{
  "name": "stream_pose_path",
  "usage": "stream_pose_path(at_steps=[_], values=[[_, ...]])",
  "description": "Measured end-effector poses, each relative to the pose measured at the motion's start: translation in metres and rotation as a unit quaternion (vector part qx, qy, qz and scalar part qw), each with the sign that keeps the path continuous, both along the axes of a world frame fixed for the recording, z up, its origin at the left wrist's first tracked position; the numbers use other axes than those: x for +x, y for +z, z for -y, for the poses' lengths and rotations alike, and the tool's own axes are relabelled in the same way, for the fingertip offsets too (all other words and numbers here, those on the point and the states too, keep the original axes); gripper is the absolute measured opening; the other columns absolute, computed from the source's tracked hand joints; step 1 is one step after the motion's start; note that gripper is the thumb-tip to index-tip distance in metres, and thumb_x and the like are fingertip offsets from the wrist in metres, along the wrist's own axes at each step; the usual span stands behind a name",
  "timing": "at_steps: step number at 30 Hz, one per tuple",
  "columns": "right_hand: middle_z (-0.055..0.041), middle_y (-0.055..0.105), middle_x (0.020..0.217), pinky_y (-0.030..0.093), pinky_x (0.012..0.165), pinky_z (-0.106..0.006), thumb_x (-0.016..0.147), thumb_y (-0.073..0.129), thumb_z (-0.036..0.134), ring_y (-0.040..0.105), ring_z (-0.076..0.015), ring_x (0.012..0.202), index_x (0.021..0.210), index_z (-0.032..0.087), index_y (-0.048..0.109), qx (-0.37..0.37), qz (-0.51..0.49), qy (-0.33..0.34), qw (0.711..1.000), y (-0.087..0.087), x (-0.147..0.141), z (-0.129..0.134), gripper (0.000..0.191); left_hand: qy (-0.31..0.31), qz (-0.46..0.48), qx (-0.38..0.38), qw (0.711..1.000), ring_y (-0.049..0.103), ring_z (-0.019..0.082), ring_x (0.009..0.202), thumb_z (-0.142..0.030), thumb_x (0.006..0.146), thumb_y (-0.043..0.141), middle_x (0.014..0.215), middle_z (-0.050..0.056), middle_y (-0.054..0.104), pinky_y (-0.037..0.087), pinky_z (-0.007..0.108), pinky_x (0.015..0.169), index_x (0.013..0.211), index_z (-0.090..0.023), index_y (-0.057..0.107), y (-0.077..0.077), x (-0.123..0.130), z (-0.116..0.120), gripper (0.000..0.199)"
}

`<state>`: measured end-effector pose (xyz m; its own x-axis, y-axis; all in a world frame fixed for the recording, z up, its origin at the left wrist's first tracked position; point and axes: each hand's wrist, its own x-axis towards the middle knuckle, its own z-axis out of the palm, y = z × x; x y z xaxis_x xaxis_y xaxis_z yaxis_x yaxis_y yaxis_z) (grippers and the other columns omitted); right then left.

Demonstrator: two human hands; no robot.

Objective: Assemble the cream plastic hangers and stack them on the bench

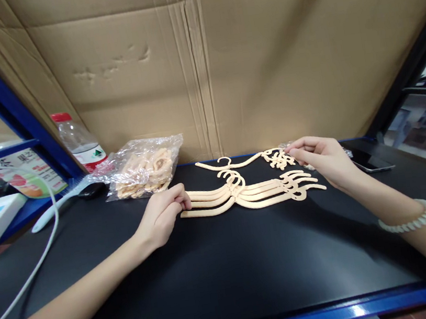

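Observation:
Several cream plastic clothes hangers (214,211) lie overlapped in a row on the black table, hooks pointing away from me. My left hand (167,213) is closed at their left ends, its curled fingers covering the tips of the upper ones. At their right ends sit small looped cream pieces (298,193). Farther back lies a single hanger (245,163), its right end meeting a loose heap of small cream pieces (277,160). Over the right side of that heap my right hand (318,158) has thumb and fingertips brought together; what lies between them is too small to make out.
A clear plastic bag (146,169) of cream parts stands at the back left, beside a red-capped bottle (82,143). A white cable (46,251) and a pale-blue handled object (59,205) lie left. A phone (369,160) lies right. Cardboard (301,52) walls the back.

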<state>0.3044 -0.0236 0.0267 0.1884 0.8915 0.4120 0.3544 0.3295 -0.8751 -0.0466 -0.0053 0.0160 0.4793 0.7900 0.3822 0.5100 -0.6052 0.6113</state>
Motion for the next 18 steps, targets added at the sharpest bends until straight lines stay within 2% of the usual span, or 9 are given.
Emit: stream_pose_path(at_steps=[5,10,18], values=[[-0.0059,0.068,0.078,0.035,0.047,-0.023,0.065,0.071,0.04,0.051,-0.0112,0.057,0.077,0.017,0.067,-0.002,0.003,-0.001,1.0,0.0006,-0.0007,0.0004,0.026,0.004,-0.001,0.007,1.0,0.052,0.018,0.065,-0.019,0.066,0.037,0.067,-0.001,0.058,0.04,0.031,0.062,0.064,-0.022,0.033,0.0023,0.0022,0.0032,0.005],[-0.0046,0.066,0.073,0.037,0.049,-0.023,0.065,0.071,0.038,0.051,-0.0118,0.059,0.077,0.017,0.067,-0.004,-0.003,0.006,1.0,0.0001,-0.0003,-0.0002,0.024,0.006,-0.006,0.004,1.0,0.05,0.017,0.063,-0.018,0.069,0.037,0.066,-0.001,0.058,0.038,0.031,0.062,0.064,-0.022,0.028,0.0004,0.0019,0.0022,0.012],[-0.0033,0.064,0.071,0.041,0.053,-0.025,0.069,0.07,0.042,0.055,-0.0138,0.061,0.079,0.019,0.067,0.003,0.013,0.008,1.0,-0.001,0.005,-0.0033,0.026,0.003,-0.032,0.024,0.999,0.053,0.019,0.068,-0.02,0.072,0.036,0.068,0.0,0.059,0.038,0.031,0.065,0.063,-0.022,0.032,0.0009,-0.0026,-0.0043,0.01]])
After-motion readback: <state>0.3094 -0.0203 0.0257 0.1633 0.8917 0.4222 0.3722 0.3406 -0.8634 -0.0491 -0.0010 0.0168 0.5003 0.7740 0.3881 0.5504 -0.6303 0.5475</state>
